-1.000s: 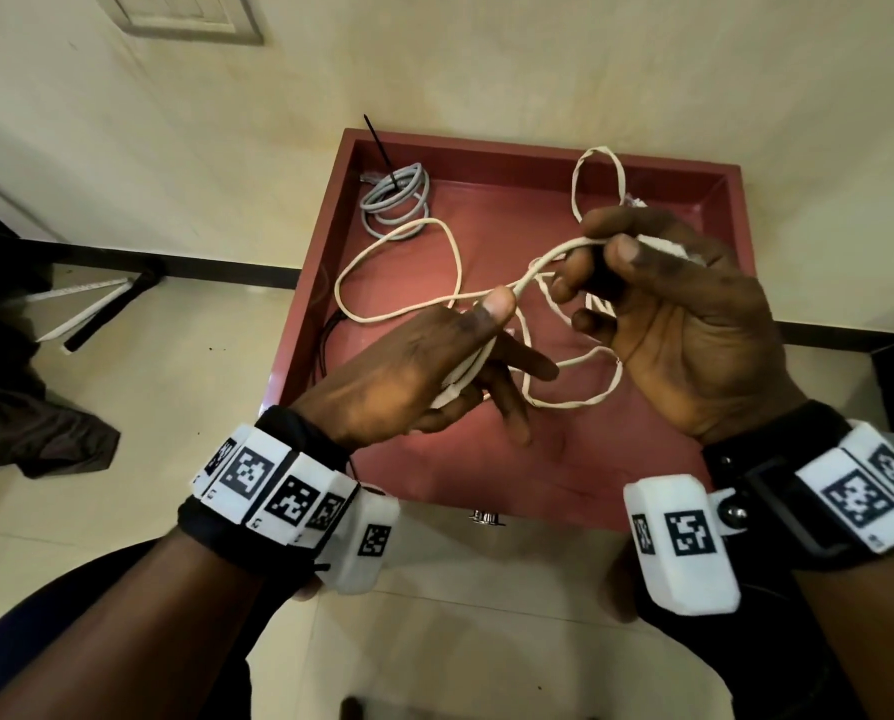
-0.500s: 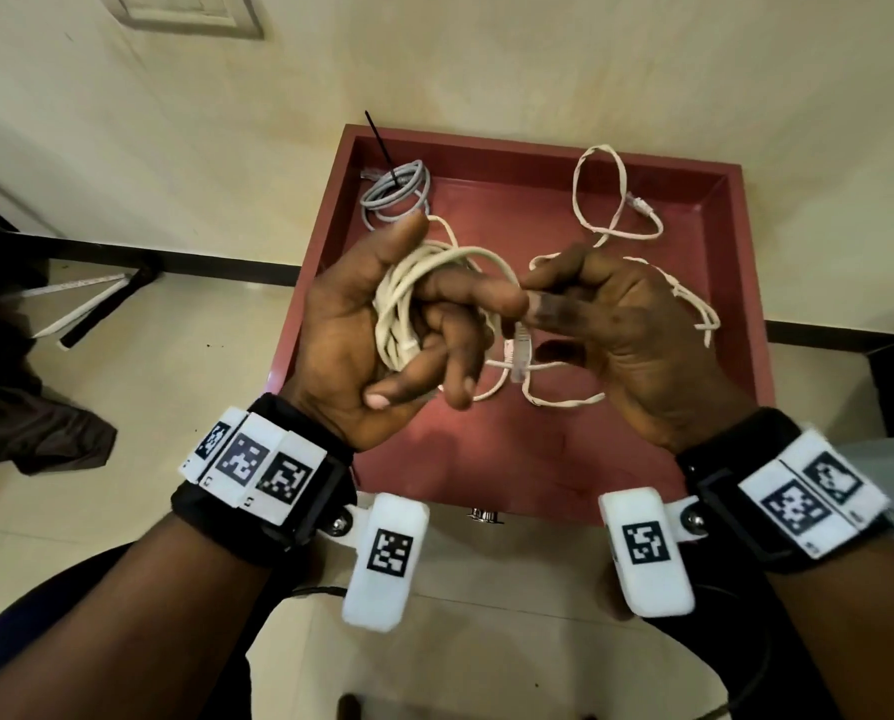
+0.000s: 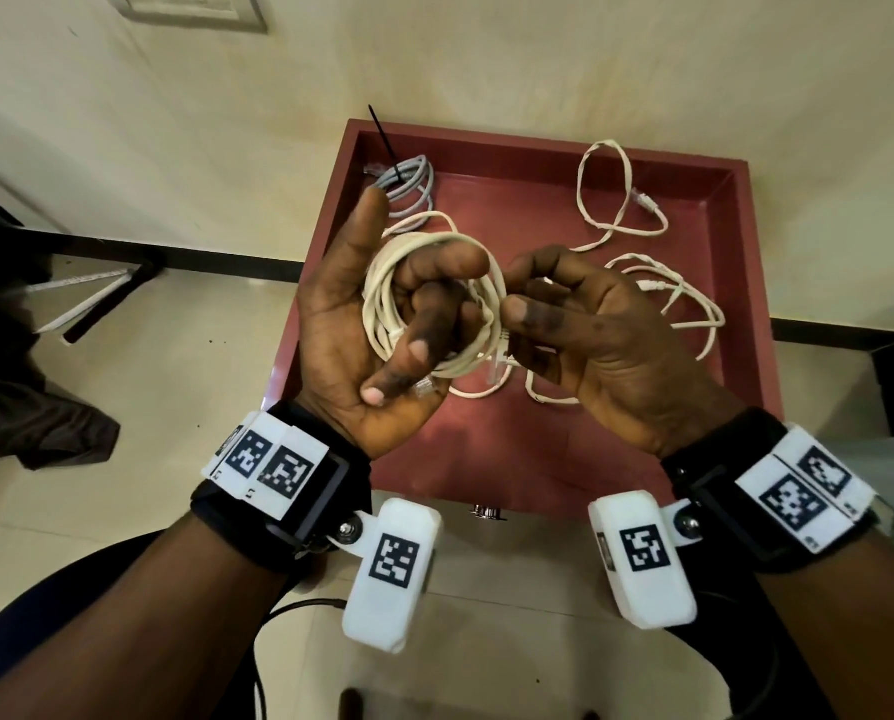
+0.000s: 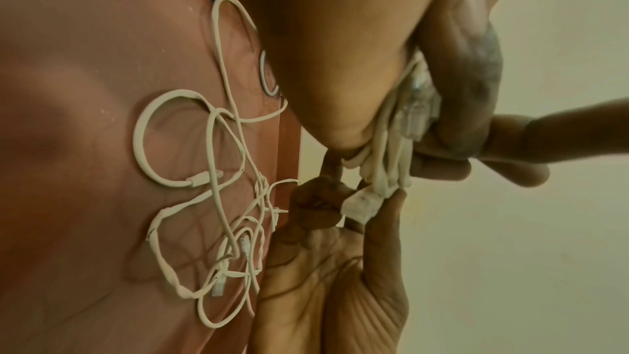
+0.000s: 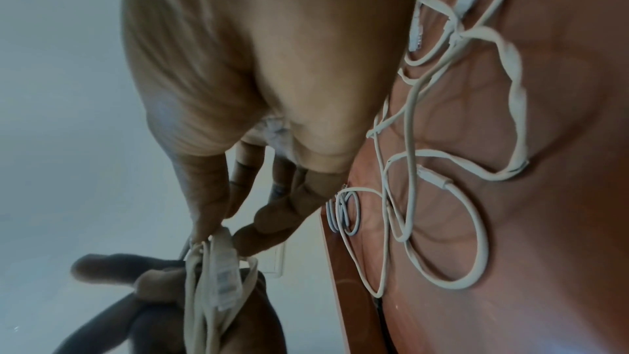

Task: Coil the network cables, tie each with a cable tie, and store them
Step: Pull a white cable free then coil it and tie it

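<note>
My left hand (image 3: 382,324) is palm up over the red tray (image 3: 736,210), fingers curled round a coil of white network cable (image 3: 377,304) (image 4: 388,144). My right hand (image 3: 548,309) pinches the coil's right side near its clear end plug (image 4: 360,205) (image 5: 224,279). Loose white cables (image 3: 621,231) (image 4: 211,176) (image 5: 476,225) lie tangled on the tray floor at the right. A grey coiled cable (image 3: 408,187) (image 5: 343,214), tied with a black cable tie (image 3: 385,140), sits in the tray's back left corner.
The tray stands on a pale tiled floor (image 3: 174,381) against a cream wall. A black bar (image 3: 122,252) runs along the wall's base. Dark cloth (image 3: 29,407) lies at the left. A metal knob (image 3: 489,511) sticks out of the tray's near edge.
A second ago the white cable was stretched in open loops between both hands. It is now gathered into a coil in my left palm, and my right hand has closed in on it.
</note>
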